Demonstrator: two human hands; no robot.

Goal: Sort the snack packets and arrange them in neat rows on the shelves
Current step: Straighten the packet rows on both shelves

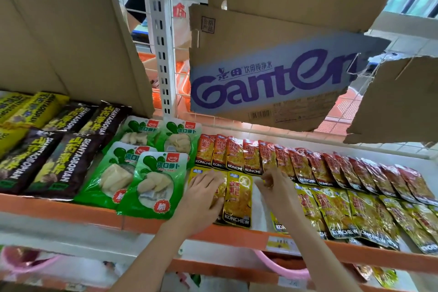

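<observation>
A person's left hand (205, 193) lay flat, fingers spread, on yellow snack packets (237, 199) at the front of an orange-edged shelf (99, 217), while the right hand (272, 181) pinched the top of a red packet (267, 157) in the back row. Most packets already lay in rows; judging by the bare gap beside the yellow packets, the front row remained unfinished.

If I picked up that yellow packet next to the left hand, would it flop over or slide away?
The yellow packet probably bends a little, since it is a thin, crinkled foil pouch. Its glossy surface looks slippery, so it may slide on the shelf. It seems light, lying flat beside the left hand.
</observation>
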